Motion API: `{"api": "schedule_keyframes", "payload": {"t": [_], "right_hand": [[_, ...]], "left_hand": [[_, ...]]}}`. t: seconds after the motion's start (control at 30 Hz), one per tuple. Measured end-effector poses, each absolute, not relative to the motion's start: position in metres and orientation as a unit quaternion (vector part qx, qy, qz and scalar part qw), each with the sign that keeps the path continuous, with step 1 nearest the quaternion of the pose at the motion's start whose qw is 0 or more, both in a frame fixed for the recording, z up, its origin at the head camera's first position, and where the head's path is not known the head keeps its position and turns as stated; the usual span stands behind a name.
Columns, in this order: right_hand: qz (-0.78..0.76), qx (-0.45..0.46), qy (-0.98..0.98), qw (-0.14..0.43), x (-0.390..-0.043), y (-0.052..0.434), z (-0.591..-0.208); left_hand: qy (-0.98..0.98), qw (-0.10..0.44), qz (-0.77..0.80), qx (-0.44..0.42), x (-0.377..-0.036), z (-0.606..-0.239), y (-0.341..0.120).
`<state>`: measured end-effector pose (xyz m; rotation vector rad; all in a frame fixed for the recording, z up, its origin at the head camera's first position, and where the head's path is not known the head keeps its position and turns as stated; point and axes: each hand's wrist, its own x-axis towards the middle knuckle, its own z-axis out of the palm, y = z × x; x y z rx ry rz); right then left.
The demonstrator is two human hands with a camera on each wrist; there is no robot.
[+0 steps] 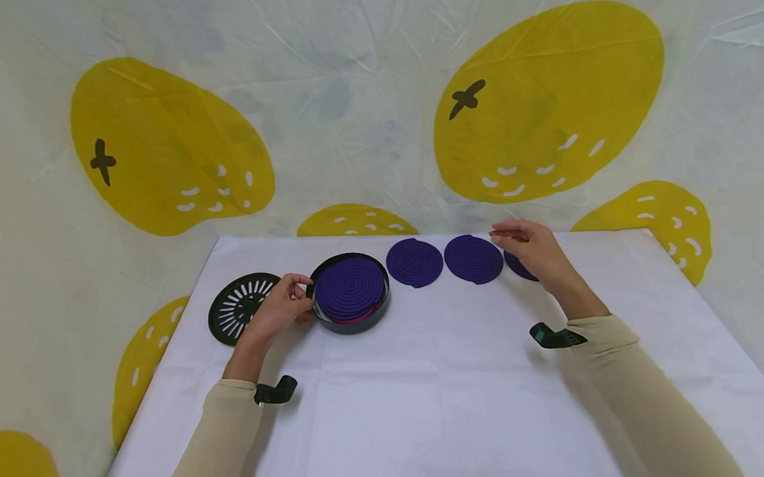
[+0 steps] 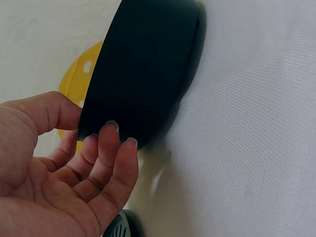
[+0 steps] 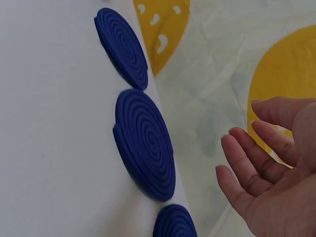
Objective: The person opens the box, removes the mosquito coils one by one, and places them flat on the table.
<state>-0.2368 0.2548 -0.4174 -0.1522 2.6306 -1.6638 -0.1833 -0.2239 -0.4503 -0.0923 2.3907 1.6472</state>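
Pinching one side of the shallow black round container [image 1: 352,326] on the white-covered counter [image 1: 403,422], the left hand [image 1: 279,307] has thumb and fingers closed at its rim; an uneven tug could tip it and perhaps slide out the purple coiled disc [image 1: 351,287] sitting inside. Meanwhile the right hand [image 1: 533,252] hangs raised, fingers parted, holding nothing, near three flat purple spiral discs [image 1: 474,259].

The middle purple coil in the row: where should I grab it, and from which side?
I'd pinch the middle coil by its rim, coming from the side nearest the person. It lies flat, so the rim is easiest to get under. The left coil and right coil crowd its sides, but bare white cloth lies in front.
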Motion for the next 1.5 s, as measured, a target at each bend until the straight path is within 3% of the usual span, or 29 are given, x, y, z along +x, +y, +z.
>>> {"api": "schedule_keyframes", "payload": {"t": [0.67,1.5], "right_hand": [[-0.596,-0.100,0.793,0.077,-0.232,0.192,-0.413],[-0.595,-0.141,0.785,0.101,-0.232,0.138,-0.416]], "left_hand": [[0.820,0.122,0.558,-0.040,-0.181,-0.448,-0.223],[0.820,0.116,0.560,-0.028,-0.182,-0.449,-0.222]]}}
